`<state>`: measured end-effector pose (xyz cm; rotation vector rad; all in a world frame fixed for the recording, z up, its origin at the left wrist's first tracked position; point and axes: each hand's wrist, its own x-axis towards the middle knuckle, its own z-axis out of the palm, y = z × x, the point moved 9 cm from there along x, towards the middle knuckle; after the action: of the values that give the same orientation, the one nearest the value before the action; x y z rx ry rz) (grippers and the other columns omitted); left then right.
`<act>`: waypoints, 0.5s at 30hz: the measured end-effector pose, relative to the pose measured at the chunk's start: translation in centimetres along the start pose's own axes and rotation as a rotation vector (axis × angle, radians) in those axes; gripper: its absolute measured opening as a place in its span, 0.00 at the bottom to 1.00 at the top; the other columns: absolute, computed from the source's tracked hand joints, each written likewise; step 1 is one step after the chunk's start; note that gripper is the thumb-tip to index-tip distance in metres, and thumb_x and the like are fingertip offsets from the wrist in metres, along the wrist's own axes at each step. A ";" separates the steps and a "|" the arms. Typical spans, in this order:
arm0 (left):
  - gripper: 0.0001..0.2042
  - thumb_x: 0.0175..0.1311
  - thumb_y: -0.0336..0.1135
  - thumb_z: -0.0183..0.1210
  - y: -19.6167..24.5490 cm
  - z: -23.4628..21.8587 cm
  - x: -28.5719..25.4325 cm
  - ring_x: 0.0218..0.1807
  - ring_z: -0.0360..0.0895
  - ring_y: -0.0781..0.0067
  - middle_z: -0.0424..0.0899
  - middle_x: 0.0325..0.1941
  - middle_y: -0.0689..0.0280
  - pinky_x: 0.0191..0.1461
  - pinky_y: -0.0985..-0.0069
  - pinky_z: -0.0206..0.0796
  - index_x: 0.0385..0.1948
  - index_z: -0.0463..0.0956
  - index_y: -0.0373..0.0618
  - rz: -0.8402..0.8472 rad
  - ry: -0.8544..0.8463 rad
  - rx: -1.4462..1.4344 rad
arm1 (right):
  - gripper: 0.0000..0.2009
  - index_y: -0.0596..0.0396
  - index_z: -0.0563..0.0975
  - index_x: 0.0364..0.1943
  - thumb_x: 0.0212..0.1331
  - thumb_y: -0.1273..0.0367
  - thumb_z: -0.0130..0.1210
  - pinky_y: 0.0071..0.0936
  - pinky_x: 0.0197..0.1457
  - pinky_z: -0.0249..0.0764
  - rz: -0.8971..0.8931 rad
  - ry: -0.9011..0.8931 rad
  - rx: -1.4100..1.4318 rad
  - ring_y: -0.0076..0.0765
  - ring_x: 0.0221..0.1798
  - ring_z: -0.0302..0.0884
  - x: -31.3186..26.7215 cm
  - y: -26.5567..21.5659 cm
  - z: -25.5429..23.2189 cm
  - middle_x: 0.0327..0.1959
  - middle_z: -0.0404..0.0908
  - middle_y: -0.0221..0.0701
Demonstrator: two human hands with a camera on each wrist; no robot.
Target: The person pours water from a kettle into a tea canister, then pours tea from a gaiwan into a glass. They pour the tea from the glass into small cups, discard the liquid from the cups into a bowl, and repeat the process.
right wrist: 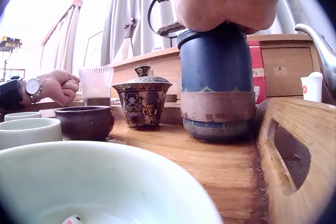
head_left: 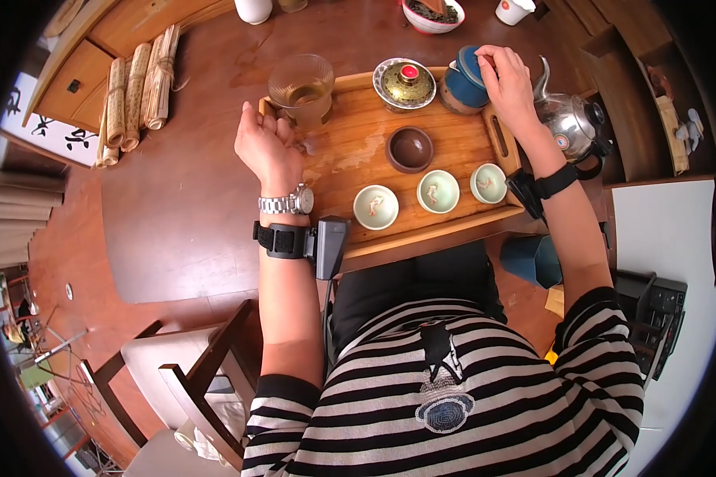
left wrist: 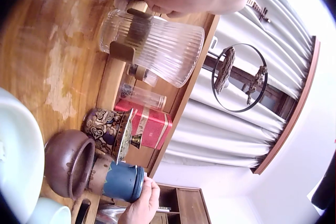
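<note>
My right hand (head_left: 507, 87) pinches the lid of the blue canister (head_left: 463, 83), which stands at the tray's back right corner. In the right wrist view the lid sits on the canister (right wrist: 216, 66). Beside the ribbed glass pitcher (head_left: 301, 95), at the left edge of the wooden tray (head_left: 350, 147), my left hand (head_left: 269, 151) rests with loosely curled fingers and nothing visible in them. A patterned lidded bowl (head_left: 404, 83) stands left of the canister. Nearer to me are a brown bowl (head_left: 410, 149) and three pale green cups (head_left: 375, 207).
A steel kettle (head_left: 569, 123) stands right of the tray. Bamboo scrolls (head_left: 139, 91) lie at the far left of the table (head_left: 175, 222). At the back are a bowl of dark leaves (head_left: 433, 16) and a white cup (head_left: 515, 9). A blue bin (head_left: 531, 261) is below the table edge.
</note>
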<state>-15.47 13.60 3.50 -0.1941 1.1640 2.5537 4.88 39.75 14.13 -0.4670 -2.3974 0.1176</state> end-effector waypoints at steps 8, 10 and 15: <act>0.17 0.65 0.34 0.44 0.0 0.0 0.1 0.11 0.42 0.84 0.50 0.10 0.76 0.15 0.79 0.34 0.13 0.52 0.50 0.016 -0.004 0.034 | 0.11 0.53 0.72 0.42 0.57 0.65 0.50 0.32 0.42 0.66 0.014 -0.135 0.132 0.38 0.40 0.72 0.2 -0.5 -0.9 0.33 0.74 0.33; 0.17 0.65 0.34 0.44 0.0 0.0 0.0 0.11 0.42 0.84 0.50 0.10 0.76 0.15 0.80 0.34 0.13 0.52 0.50 0.015 -0.005 0.036 | 0.13 0.54 0.72 0.44 0.56 0.66 0.51 0.30 0.41 0.68 0.045 -0.171 0.139 0.37 0.40 0.72 0.0 -0.7 -1.8 0.34 0.74 0.34; 0.17 0.65 0.34 0.44 0.1 0.1 -0.1 0.11 0.42 0.84 0.50 0.10 0.76 0.15 0.80 0.34 0.14 0.52 0.50 0.015 -0.005 0.045 | 0.13 0.56 0.72 0.46 0.56 0.71 0.50 0.24 0.38 0.71 0.126 -0.143 0.203 0.31 0.37 0.75 -2.1 -0.7 -3.7 0.35 0.77 0.36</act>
<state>-15.41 13.57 3.69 -0.1685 1.2237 2.5366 8.53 38.23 15.80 -0.5293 -2.4607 0.4596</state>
